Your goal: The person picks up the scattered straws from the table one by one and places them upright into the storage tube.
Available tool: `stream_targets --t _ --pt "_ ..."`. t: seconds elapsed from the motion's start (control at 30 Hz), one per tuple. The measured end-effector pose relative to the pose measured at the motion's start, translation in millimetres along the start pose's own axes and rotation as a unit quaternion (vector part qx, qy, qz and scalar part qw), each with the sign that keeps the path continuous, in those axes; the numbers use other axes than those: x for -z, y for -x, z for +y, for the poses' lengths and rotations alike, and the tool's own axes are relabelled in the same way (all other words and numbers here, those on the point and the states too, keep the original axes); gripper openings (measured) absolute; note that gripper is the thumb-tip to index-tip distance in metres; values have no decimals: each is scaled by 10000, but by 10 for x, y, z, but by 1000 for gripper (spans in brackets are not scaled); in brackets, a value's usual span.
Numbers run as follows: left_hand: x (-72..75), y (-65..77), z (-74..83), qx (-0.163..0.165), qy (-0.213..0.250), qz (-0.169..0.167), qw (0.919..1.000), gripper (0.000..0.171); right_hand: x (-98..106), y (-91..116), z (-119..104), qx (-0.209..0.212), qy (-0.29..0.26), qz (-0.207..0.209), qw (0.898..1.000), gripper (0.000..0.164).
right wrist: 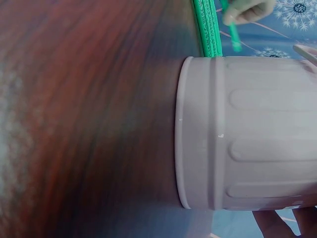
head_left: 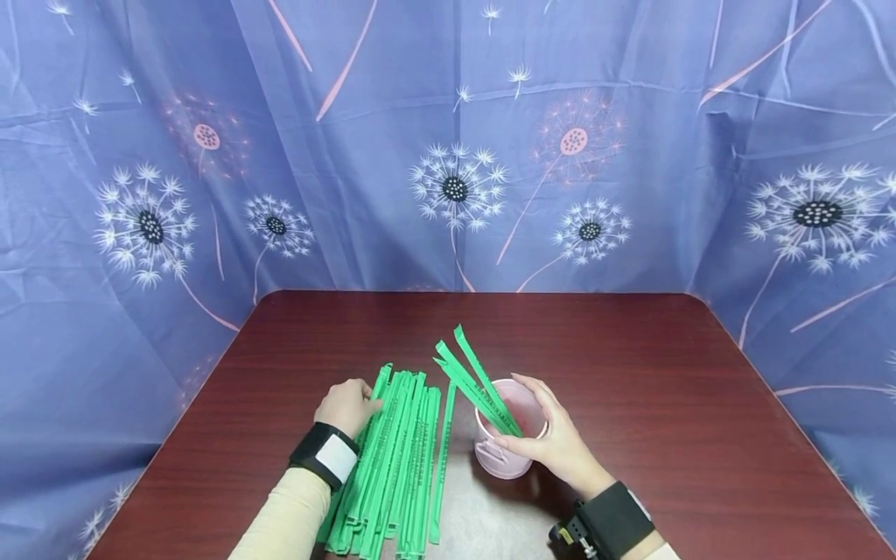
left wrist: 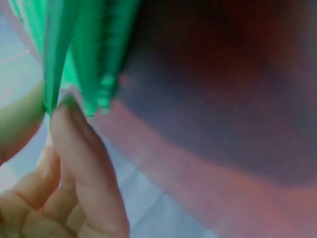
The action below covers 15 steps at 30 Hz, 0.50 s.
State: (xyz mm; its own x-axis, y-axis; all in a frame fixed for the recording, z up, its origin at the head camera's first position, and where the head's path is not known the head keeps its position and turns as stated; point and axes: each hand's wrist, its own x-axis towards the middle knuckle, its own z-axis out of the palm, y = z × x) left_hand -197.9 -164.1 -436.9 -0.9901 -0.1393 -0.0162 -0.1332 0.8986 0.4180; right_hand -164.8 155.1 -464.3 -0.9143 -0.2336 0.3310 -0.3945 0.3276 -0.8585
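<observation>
My left hand [head_left: 348, 407] is at the far end of a pile of long green wrapped straws [head_left: 402, 459] with dark print. Its thumb and finger pinch the end of one wrapped straw [left wrist: 55, 59], which in the right wrist view slants apart from the pile. A pale pink cup [head_left: 501, 460] with raised ribs [right wrist: 267, 124] stands upright on the table, right of the pile. Around its rim and side my right hand [head_left: 560, 447] grips it, thumb at the near rim. Three green straws [head_left: 483, 385] lean out of the cup towards the far left.
The dark red wood table [head_left: 630, 350] has rounded far corners. Behind it and at both sides hangs a blue curtain [head_left: 378, 194] with dandelion prints. A single straw [head_left: 443, 467] lies along the pile's right side, near the cup. Each wrist wears a black band [head_left: 616, 519].
</observation>
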Motion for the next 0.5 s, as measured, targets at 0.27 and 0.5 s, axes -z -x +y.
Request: stream_targets --t 0.27,0.5 --pt "332 246 463 -1315 1197 1435 9735 20 -3 -5 10 7 44 49 10000 83" --pt "749 454 790 -1736 3137 2043 9109 14 3 2 -12 -118 -76 -39 9999 83"
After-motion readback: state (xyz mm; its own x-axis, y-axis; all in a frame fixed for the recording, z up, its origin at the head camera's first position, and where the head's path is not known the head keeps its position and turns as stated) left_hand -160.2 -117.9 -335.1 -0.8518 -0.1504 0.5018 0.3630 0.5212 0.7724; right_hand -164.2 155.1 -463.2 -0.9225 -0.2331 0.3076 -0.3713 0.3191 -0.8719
